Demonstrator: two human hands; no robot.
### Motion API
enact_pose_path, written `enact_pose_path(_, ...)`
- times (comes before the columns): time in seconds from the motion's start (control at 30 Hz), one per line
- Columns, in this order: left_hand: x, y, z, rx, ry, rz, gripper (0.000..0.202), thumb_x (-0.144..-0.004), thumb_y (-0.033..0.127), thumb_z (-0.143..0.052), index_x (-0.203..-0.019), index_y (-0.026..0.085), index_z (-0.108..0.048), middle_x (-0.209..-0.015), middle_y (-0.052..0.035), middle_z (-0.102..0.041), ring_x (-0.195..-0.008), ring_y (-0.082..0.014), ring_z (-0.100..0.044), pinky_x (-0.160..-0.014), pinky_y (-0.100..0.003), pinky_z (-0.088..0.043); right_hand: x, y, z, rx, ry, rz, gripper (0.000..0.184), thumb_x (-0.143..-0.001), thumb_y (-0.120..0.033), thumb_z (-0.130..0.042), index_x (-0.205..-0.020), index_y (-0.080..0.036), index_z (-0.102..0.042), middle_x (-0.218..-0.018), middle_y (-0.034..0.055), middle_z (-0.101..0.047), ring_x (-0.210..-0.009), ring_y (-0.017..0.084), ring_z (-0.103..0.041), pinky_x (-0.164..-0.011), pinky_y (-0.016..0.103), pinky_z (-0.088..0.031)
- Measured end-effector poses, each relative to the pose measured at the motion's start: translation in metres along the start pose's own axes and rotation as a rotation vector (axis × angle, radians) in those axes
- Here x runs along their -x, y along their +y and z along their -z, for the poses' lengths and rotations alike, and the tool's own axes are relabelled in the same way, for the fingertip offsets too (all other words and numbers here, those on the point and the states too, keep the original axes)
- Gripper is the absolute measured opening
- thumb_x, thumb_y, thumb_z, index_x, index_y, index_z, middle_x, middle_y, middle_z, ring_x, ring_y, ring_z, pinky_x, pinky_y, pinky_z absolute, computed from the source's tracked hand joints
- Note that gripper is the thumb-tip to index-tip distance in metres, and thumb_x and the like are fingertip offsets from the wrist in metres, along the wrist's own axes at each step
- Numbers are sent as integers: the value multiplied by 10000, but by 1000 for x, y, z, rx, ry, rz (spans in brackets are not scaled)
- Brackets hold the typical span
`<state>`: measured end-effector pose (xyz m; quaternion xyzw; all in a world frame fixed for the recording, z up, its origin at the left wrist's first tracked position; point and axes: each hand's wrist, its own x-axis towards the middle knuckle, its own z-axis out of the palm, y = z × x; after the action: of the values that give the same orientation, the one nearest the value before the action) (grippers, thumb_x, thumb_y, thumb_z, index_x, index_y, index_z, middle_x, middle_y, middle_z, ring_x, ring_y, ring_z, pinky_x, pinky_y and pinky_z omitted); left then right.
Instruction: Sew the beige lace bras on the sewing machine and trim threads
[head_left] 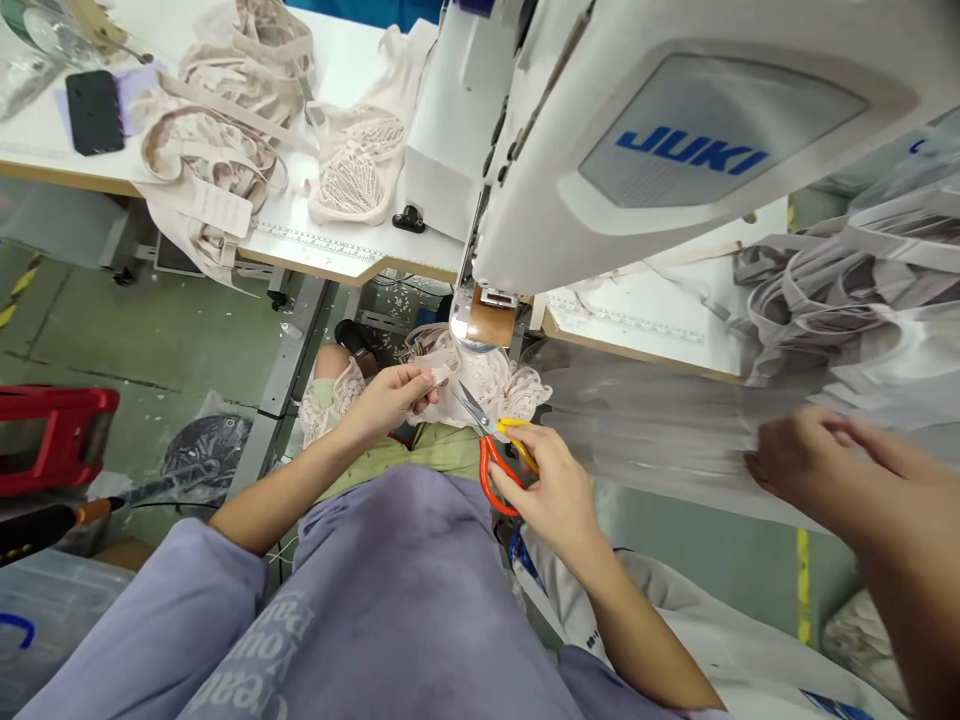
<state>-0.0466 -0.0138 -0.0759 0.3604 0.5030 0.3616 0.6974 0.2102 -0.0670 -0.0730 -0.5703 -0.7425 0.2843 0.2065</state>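
In my right hand (551, 490) is a pair of scissors (487, 425) with one red-orange and one yellow handle. Their blades stand apart and point up and left toward the cloth. My left hand (401, 392) pinches the edge of a pale pink lace garment (487, 385), just left of the blade tips. Most of that garment lies bunched over my lap, below the rounded metal end of the sewing machine (484, 320). Whether the blades touch the fabric I cannot tell.
A JUKI machine head (675, 140) fills the upper right. Beige straps (217, 150), a lace piece (360, 165) and a black phone (95, 112) lie on the white table (315, 245). Another person's hand (817, 470) reaches in at right, near grey straps (840, 280).
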Motion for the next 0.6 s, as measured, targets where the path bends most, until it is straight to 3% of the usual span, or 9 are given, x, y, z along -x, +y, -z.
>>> enact_pose_path(0.17,3,0,0,-121,-9,-8,348,-890,473,-581,-736,164,-621,-658,-1,-540,-560,-100,-426,-505,-222,-289,-21,-4,-10,19,-16,112,369,-821,-352,-703,-1167,-393,-582,-1131,69,-712,-974,320,-717,-756,454,-632)
enact_pose_path(0.33,5,5,0,-164,15,-5,222,-845,339,-545,-716,166,-600,-679,-7,-566,-577,-104,-442,-547,-228,-335,-22,-4,-10,-39,-60,148,293,-878,-388,-669,-1160,-374,-591,-1106,57,-725,-958,300,-721,-773,431,-619)
enact_pose_path(0.47,5,5,2,-109,7,31,176,-796,288,-527,-680,168,-583,-663,-1,-546,-551,-97,-403,-524,-233,-313,-9,4,-12,-150,-36,0,261,-858,-416,-682,-1113,-402,-627,-940,50,-718,-691,262,-689,-608,427,-589)
enact_pose_path(0.6,2,1,7,44,11,56,310,-809,438,-642,-674,166,-582,-578,40,-449,-492,-72,-317,-483,-228,-261,2,10,-17,-294,1,-119,361,-782,-373,-709,-1118,-419,-583,-905,37,-653,-598,238,-611,-534,445,-553)
